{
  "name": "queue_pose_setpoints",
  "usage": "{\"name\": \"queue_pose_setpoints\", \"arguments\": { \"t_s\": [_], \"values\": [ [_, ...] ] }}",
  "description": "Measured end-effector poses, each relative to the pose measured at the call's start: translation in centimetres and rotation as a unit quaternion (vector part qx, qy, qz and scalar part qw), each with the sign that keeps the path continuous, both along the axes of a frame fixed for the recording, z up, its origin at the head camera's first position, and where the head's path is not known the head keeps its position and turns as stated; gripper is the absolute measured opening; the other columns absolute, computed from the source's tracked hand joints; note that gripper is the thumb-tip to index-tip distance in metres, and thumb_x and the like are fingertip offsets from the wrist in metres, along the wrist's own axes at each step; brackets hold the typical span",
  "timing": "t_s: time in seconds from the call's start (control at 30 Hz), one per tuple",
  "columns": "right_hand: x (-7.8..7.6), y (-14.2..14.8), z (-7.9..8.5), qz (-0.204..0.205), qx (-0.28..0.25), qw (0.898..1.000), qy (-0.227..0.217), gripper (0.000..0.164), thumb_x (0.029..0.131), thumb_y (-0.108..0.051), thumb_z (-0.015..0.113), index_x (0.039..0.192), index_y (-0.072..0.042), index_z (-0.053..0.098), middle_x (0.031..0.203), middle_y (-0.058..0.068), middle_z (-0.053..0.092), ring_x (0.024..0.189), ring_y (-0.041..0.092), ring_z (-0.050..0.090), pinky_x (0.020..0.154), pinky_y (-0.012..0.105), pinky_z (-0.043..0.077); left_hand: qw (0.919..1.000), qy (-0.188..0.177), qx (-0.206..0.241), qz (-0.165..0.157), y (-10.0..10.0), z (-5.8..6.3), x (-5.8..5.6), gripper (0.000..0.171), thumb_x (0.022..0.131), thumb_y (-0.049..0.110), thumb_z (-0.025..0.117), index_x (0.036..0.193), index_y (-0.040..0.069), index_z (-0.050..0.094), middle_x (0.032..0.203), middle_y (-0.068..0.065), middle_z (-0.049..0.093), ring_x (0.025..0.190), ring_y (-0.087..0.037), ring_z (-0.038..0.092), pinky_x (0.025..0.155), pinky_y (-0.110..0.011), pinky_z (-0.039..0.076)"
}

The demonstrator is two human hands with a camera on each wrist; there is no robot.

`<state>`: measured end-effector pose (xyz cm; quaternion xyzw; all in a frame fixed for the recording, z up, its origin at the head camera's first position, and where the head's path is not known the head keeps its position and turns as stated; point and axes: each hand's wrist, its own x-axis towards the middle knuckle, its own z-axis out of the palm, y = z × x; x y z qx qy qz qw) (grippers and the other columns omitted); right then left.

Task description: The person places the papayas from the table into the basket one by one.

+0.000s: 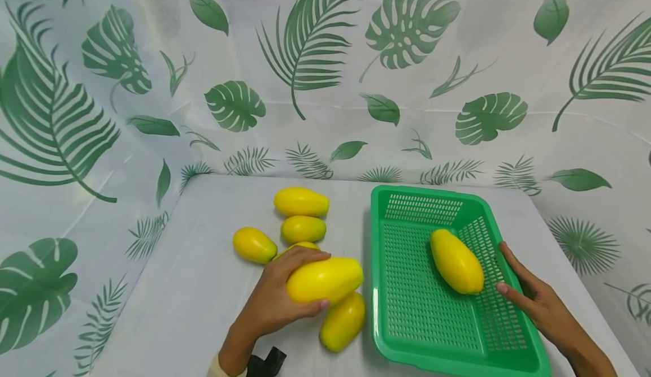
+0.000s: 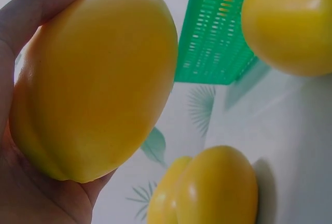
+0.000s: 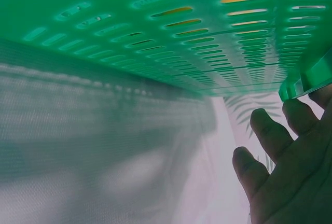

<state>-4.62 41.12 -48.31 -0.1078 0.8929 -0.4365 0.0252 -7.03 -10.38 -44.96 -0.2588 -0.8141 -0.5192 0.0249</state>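
My left hand (image 1: 274,295) grips a yellow papaya (image 1: 325,279), thumb on the near side and fingers over the far side, just left of the basket. In the left wrist view that papaya fills the palm. At the right, my right hand (image 1: 541,309) holds the rim of a green plastic basket (image 1: 377,286), thumb over the edge; the right wrist view shows other fingers (image 3: 272,136) spread outside below the rim. One papaya (image 1: 456,262) lies inside the basket. Another papaya (image 1: 343,321) rests on the table below the held one.
Left of the basket, several more papayas lie on the white table (image 1: 168,309), among them a far papaya (image 1: 302,202) and a leftmost papaya (image 1: 254,245). One is partly hidden behind my left hand. A leaf-printed sheet (image 1: 315,128) hangs behind the table.
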Motion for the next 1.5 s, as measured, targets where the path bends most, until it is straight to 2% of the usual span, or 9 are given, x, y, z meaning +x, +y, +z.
{"name": "queue_pose_setpoints", "arguments": {
  "t_s": [0.13,0.37,0.57,0.83,1.27,1.5],
  "values": [
    [0.0,-0.1,0.0,-0.005,0.005,1.000,0.000,0.079,0.111,-0.006,0.050,0.172,-0.025,0.004,0.180,-0.013,-0.002,0.150,-0.024,0.006,0.107,-0.007,0.012,0.9999,0.000,0.007,-0.010,0.7,0.3,-0.3,0.066,0.080,0.041,0.092,0.141,0.032,0.066,0.135,0.015,0.067,0.123,-0.009,0.062,0.105,-0.036,0.053],
    [0.0,-0.1,-0.1,-0.011,0.009,1.000,-0.001,0.079,0.111,-0.007,0.050,0.172,-0.026,0.004,0.180,-0.014,-0.001,0.149,-0.025,0.006,0.106,-0.007,0.012,0.9993,-0.013,0.020,-0.030,2.0,0.9,-0.7,0.064,0.081,0.040,0.091,0.140,0.036,0.066,0.138,0.016,0.066,0.123,-0.010,0.062,0.103,-0.037,0.054],
    [0.0,-0.1,0.0,-0.010,0.008,1.000,-0.003,0.079,0.111,-0.007,0.050,0.172,-0.026,0.004,0.180,-0.014,-0.002,0.149,-0.024,0.006,0.106,-0.007,0.012,0.9984,-0.002,0.030,-0.048,3.0,1.2,-1.1,0.064,0.081,0.042,0.091,0.139,0.037,0.065,0.137,0.015,0.066,0.120,-0.010,0.063,0.100,-0.035,0.055],
    [0.0,-0.2,0.2,-0.010,0.005,1.000,-0.008,0.079,0.111,-0.007,0.049,0.172,-0.027,0.003,0.179,-0.014,-0.003,0.149,-0.024,0.006,0.106,-0.007,0.013,0.9975,-0.016,0.037,-0.058,3.9,1.6,-1.5,0.063,0.080,0.042,0.091,0.137,0.043,0.065,0.135,0.021,0.065,0.117,-0.008,0.064,0.098,-0.035,0.057],
    [0.1,-0.1,0.1,-0.013,0.005,1.000,-0.009,0.079,0.111,-0.007,0.049,0.172,-0.027,0.004,0.180,-0.014,-0.002,0.149,-0.024,0.007,0.106,-0.006,0.014,0.9962,-0.006,0.038,-0.078,5.3,1.7,-1.9,0.062,0.080,0.042,0.092,0.137,0.041,0.066,0.133,0.020,0.067,0.119,-0.007,0.064,0.099,-0.034,0.056],
    [0.0,0.0,-0.1,-0.016,0.004,1.000,-0.012,0.079,0.112,-0.007,0.049,0.172,-0.028,0.004,0.179,-0.014,-0.002,0.148,-0.024,0.009,0.106,-0.006,0.015,0.9954,0.002,0.042,-0.086,5.9,1.6,-2.2,0.061,0.080,0.041,0.092,0.136,0.039,0.067,0.132,0.019,0.067,0.117,-0.007,0.064,0.096,-0.032,0.057]
  ]
}}
